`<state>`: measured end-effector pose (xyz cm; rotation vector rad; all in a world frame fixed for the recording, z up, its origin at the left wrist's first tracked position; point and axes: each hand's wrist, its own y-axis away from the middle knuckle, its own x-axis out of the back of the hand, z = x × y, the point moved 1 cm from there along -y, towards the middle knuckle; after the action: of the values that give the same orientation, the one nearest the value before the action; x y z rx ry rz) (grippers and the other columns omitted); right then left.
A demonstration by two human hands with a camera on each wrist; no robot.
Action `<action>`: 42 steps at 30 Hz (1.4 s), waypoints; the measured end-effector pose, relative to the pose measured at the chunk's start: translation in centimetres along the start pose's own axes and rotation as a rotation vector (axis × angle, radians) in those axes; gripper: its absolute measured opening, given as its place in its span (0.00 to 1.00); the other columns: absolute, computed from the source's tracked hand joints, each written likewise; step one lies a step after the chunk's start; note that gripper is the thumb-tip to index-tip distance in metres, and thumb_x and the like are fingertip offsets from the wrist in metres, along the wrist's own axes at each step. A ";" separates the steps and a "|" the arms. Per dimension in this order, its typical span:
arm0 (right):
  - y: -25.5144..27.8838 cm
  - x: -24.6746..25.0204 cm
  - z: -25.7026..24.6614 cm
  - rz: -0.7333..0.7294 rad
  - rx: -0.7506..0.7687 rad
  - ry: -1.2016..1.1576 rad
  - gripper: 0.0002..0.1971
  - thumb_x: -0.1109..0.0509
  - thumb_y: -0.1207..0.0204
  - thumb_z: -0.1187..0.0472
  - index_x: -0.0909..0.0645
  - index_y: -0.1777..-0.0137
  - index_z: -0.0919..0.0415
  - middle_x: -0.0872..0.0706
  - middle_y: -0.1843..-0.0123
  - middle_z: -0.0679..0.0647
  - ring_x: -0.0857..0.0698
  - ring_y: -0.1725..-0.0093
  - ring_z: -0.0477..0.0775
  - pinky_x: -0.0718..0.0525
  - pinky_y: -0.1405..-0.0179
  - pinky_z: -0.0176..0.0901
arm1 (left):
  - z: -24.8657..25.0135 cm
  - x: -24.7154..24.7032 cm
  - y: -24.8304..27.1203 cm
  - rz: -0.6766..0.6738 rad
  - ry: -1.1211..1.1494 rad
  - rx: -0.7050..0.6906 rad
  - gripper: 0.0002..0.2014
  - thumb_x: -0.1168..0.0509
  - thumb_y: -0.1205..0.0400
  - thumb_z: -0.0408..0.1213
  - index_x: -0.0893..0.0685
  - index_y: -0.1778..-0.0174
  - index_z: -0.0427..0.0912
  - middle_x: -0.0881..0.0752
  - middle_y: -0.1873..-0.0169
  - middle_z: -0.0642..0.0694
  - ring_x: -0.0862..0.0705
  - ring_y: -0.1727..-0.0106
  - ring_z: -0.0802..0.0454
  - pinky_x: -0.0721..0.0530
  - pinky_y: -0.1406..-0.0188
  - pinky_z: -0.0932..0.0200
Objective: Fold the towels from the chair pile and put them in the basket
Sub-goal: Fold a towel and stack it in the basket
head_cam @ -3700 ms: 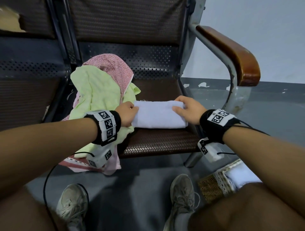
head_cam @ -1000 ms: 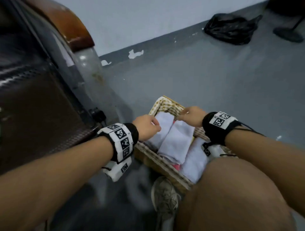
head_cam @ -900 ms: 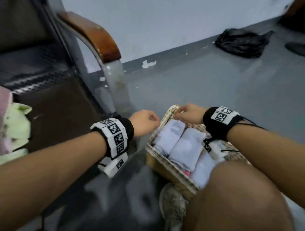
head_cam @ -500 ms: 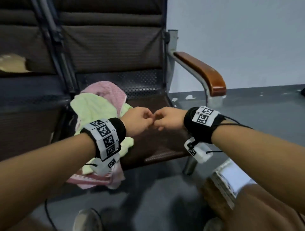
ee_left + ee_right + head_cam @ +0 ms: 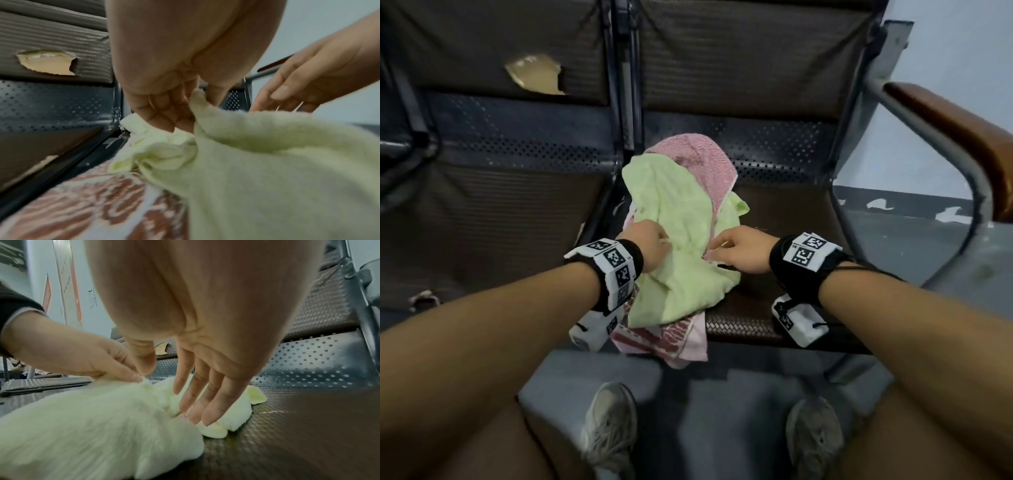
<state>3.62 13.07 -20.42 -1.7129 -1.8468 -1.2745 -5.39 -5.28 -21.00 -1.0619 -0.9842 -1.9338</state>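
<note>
Green towel (image 5: 681, 253) in left grip (image 5: 645, 248)

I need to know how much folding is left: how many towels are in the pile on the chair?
2 show: a light green towel on top, pinched by the left hand, and a pink towel under and behind it. More may be hidden.

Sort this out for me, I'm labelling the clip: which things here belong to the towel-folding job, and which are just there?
Job: green towel, pinched by left hand; pink towel beneath; right hand reaching; chair bearing the pile.
Just there: armrest; torn backrest patch; shoes.
</note>
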 end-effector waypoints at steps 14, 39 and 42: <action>2.1 3.8 -2.5 0.128 0.261 -0.660 0.20 0.37 0.35 0.75 0.13 0.48 0.59 0.09 0.50 0.55 0.11 0.51 0.51 0.13 0.48 0.45 | 2.7 2.8 1.0 0.172 0.417 -0.315 0.39 0.34 0.27 0.23 0.29 0.23 0.59 0.25 0.33 0.47 0.24 0.38 0.53 0.22 0.44 0.62; 6.0 4.4 2.5 0.342 0.161 -0.179 0.13 0.32 0.19 0.52 0.13 0.40 0.56 0.08 0.44 0.54 0.10 0.44 0.58 0.14 0.38 0.57 | 10.5 1.9 3.2 0.246 0.826 -0.316 0.22 0.30 0.27 0.40 0.18 0.36 0.47 0.15 0.43 0.46 0.16 0.42 0.49 0.18 0.36 0.43; 6.0 5.4 2.2 0.376 0.101 -0.647 0.12 0.33 0.17 0.55 0.10 0.48 0.59 0.06 0.51 0.56 0.07 0.49 0.58 0.12 0.39 0.62 | 9.8 1.2 3.6 0.370 0.569 -0.433 0.34 0.27 0.38 0.50 0.30 0.36 0.48 0.26 0.39 0.46 0.26 0.38 0.49 0.22 0.36 0.49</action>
<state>8.65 17.49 -15.36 -2.4545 -1.7079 -0.4980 0.53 1.22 -15.30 -0.7673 -0.0497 -1.9973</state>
